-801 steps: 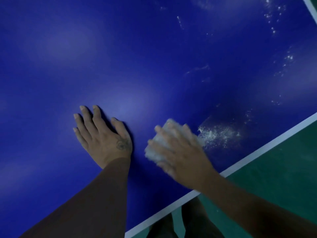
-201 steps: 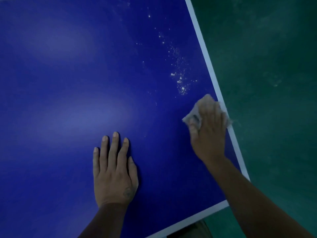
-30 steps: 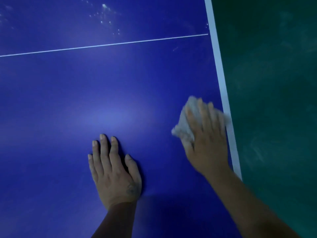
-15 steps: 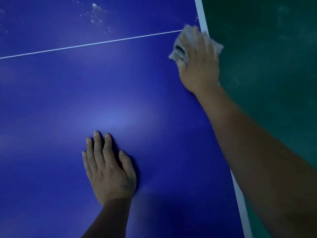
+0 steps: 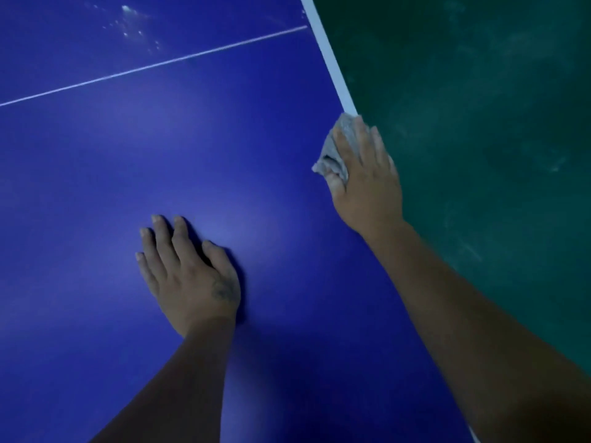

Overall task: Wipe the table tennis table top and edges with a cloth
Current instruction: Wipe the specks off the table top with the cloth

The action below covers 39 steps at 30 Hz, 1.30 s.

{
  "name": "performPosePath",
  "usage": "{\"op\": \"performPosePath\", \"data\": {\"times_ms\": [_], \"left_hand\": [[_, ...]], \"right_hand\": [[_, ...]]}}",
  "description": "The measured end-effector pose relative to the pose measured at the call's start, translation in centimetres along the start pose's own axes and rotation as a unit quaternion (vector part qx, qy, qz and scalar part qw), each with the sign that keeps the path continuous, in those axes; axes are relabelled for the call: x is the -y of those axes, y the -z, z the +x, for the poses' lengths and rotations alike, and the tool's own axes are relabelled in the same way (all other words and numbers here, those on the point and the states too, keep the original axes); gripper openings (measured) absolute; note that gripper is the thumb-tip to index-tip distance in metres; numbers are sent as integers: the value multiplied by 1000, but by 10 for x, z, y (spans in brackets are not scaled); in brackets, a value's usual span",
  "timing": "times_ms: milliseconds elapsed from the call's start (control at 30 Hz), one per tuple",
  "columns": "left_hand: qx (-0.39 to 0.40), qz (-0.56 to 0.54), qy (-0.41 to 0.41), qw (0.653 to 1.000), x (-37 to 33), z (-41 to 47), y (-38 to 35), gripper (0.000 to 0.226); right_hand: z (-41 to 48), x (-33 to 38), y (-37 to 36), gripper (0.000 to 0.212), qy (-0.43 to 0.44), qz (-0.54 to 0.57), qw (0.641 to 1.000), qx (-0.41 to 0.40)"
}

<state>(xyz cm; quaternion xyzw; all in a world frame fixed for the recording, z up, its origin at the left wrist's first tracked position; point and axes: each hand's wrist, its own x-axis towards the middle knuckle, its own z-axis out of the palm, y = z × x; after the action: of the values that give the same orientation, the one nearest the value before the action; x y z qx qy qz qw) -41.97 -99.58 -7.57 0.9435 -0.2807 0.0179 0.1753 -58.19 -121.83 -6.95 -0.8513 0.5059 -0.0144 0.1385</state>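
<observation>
- I see the right hand [image 5: 364,174] laid over the bunched cloth [image 5: 332,148], fingers stretched across it and the thumb pinching a fold so that it cannot slip out.
- The cloth sits right on the white edge line [image 5: 329,59] of the tabletop [image 5: 128,155]. The fingertips reach past the rim, I judge so that one stroke wipes both top and edge.
- The left hand [image 5: 188,276] lies flat and spread on the blue surface, holding nothing. It looks like a brace for the lean toward the far side.
- Pale dust specks [image 5: 134,24] lie beyond the thin centre line [image 5: 153,67], well apart from the cloth, so that patch seems not yet wiped.
- The green floor [image 5: 479,155] lies beyond the rim.
</observation>
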Motion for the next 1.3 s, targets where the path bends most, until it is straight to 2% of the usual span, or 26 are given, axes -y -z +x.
{"op": "performPosePath", "data": {"times_ms": [133,233,333,467,567,667,833,967,1033,1167,1300], "left_hand": [[18,-24,-23,999,1,-1,4,57],[34,-59,-114,991,3,-9,10,48],[77,-74,-233,966,4,-45,16,44],[169,-98,-302,933,-5,-139,34,51],[228,-69,-358,903,-2,-207,39,58],[226,-41,-405,885,13,-227,31,61],[209,-34,-403,890,14,-230,25,59],[211,-24,-397,893,11,-232,24,59],[213,-19,-397,893,11,-232,24,59],[210,-17,-396,894,10,-233,24,60],[199,-21,-401,894,10,-232,24,60]], "right_hand": [[-94,-21,-9,69,-16,-12,999,-25],[-203,-40,-18,68,-55,-22,998,-37],[-309,-58,-26,67,-108,-16,993,-34],[-398,-62,-28,69,-180,-28,983,-8],[-394,-39,-35,71,-166,-23,986,0],[-358,-20,-41,78,-120,-39,992,-5],[-329,-34,-41,78,-95,-29,994,-47],[-370,-53,-44,68,-167,-26,984,-59],[-402,-57,-45,67,-177,-13,983,-52],[-443,-58,-46,63,-131,14,991,-19],[-389,-64,-39,71,-81,-6,997,-12]]}}
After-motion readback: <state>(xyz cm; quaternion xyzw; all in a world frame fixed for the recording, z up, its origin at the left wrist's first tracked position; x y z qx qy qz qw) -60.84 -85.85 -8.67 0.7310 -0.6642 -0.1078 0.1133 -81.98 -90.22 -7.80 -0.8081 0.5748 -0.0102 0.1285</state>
